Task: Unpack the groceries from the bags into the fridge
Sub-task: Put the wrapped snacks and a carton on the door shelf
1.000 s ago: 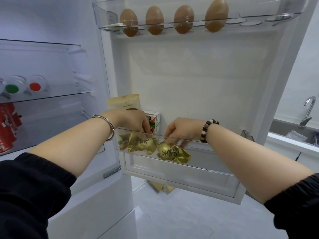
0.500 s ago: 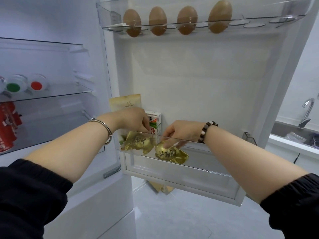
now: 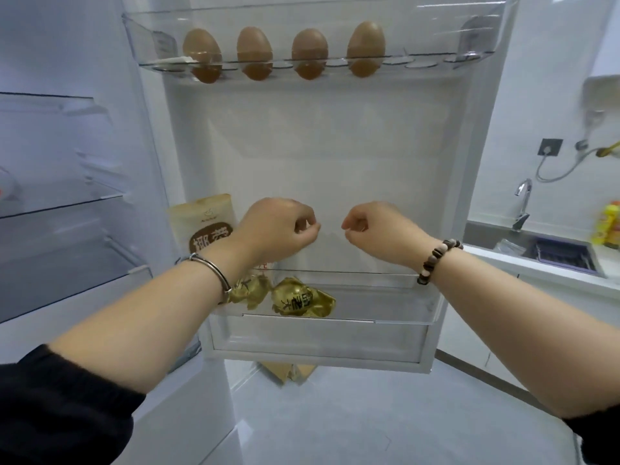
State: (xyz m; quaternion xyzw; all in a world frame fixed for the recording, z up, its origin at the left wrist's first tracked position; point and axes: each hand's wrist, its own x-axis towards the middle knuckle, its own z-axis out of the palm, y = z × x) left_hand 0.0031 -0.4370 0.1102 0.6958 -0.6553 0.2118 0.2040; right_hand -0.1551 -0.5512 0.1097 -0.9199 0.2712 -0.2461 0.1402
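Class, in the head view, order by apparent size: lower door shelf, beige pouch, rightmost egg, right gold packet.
Largest first:
lower door shelf
beige pouch, partly hidden
right gold packet and rightmost egg look alike, unranked

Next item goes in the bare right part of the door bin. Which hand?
Right, probably. The right hand hovers above the bare stretch of the bin; the left hand is beside the pouch, above the gold packets. Both hold nothing.
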